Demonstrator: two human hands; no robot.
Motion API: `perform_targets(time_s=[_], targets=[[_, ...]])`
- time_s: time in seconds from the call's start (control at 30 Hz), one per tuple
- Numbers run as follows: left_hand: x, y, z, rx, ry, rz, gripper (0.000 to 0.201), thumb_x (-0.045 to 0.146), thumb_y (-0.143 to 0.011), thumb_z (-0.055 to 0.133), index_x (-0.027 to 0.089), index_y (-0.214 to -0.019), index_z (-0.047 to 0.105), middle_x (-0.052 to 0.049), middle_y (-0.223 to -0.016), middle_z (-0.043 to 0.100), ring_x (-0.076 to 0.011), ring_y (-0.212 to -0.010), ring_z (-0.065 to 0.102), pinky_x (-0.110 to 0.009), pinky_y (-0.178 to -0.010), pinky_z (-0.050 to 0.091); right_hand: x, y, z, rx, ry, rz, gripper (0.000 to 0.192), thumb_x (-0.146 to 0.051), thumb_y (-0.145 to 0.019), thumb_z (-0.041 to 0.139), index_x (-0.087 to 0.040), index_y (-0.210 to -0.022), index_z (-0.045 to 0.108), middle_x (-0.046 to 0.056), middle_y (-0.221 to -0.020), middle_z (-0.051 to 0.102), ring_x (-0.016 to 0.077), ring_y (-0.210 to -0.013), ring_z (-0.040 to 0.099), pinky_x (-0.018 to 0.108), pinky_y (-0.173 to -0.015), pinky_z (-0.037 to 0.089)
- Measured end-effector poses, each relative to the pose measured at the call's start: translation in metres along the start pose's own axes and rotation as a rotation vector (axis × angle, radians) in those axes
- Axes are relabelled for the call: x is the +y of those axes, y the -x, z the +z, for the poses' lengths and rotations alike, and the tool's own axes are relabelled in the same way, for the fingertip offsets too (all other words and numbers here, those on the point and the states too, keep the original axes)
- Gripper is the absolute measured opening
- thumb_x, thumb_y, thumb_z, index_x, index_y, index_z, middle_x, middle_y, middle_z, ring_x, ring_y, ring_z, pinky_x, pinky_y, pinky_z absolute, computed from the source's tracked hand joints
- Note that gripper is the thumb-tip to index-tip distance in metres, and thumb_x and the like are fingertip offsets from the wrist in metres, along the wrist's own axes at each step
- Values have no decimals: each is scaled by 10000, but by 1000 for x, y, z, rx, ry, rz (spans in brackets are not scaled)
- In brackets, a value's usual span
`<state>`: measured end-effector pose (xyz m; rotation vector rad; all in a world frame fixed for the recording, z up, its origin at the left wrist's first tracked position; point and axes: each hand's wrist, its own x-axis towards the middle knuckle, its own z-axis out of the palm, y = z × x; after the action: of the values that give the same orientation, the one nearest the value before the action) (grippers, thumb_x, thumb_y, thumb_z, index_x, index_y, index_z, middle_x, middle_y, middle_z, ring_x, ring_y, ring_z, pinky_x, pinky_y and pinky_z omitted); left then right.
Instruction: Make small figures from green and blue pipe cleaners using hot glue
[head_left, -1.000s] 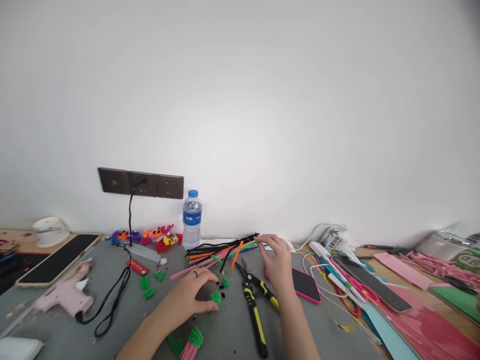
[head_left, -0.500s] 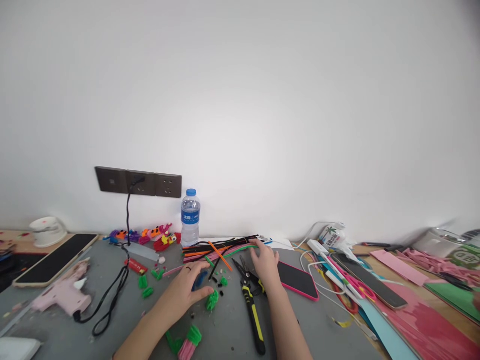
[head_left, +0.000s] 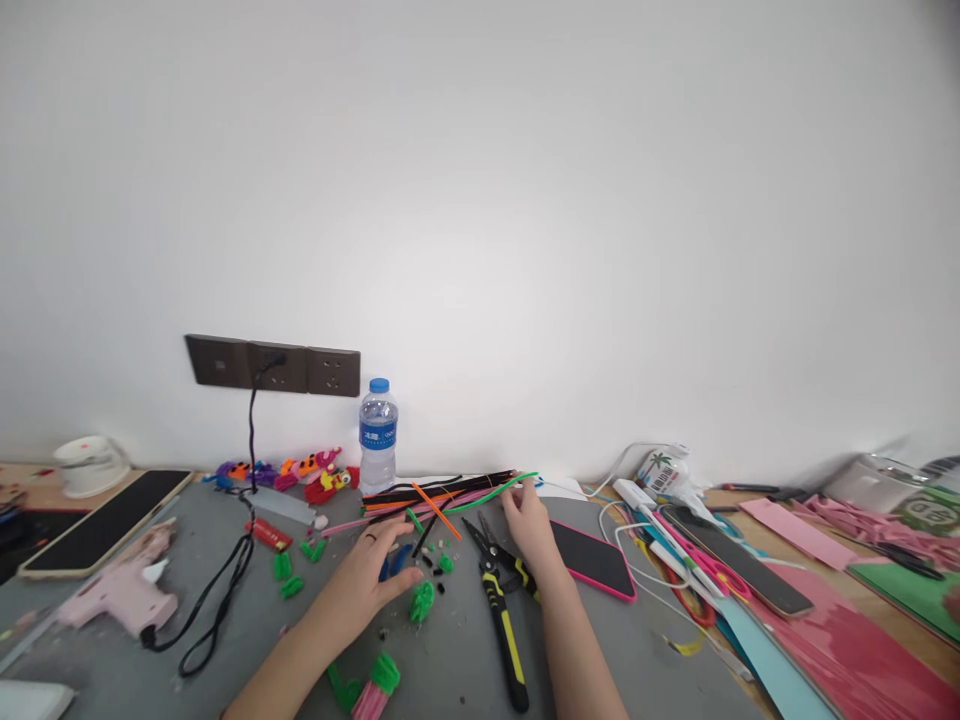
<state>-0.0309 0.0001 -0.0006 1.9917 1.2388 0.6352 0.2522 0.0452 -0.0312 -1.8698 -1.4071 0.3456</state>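
My right hand [head_left: 528, 516] pinches the end of a long green pipe cleaner [head_left: 495, 491], raising it slightly above a bundle of black, orange and pink pipe cleaners [head_left: 442, 494]. Some of its fingertips are hidden. My left hand [head_left: 373, 572] rests on the grey mat with thumb and fingers apart, holding nothing. Beside its thumb lies a fuzzy green coil [head_left: 421, 602]. A dark blue object [head_left: 400, 561] shows partly between thumb and fingers. Yellow-and-black pliers [head_left: 501, 610] lie between my hands, jaws away from me. A green-and-pink fuzzy piece [head_left: 377, 686] sits near the front.
A water bottle [head_left: 378, 437] stands by the wall. To the left are a pink glue gun [head_left: 121, 596], its black cord and a phone [head_left: 109, 523]. A pink-edged phone [head_left: 592, 561] lies right of my right arm, with cables, scissors [head_left: 712, 570] and coloured sheets beyond.
The green pipe cleaner's right end has come up off the bundle in my right hand. My left hand stays almost where it was.
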Motion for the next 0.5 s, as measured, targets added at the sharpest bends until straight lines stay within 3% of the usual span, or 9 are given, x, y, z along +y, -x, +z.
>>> perform_targets(time_s=[0.13, 0.3, 0.5], targets=[[0, 0, 0, 14, -11, 19, 499, 538, -857, 551, 283, -1286, 549, -110, -1422, 525, -339, -1295, 485, -472, -1026, 442, -1, 3, 9, -101, -17, -141, 450, -181, -879, 352, -181, -1314, 470, 80, -1040, 714, 224, -1009, 659, 346, -877, 466], [-1, 0, 0, 15, -28, 25, 489, 539, -864, 543, 269, -1271, 555, -112, -1427, 517, -333, -1309, 468, -454, -1018, 453, -5, 9, 14, -176, 66, -216, 568, -60, -795, 378, -218, -1335, 461, 79, -1212, 641, 228, -1172, 553, 379, -966, 401], [1, 0, 0, 37, -28, 34, 489, 553, -862, 536, 278, -1265, 563, -116, -1407, 535, -340, -1286, 493, -455, -990, 477, -16, 14, 15, -203, 205, -221, 474, -35, -790, 393, -183, -1216, 540, 136, -1191, 617, 293, -1170, 490, 459, -981, 348]])
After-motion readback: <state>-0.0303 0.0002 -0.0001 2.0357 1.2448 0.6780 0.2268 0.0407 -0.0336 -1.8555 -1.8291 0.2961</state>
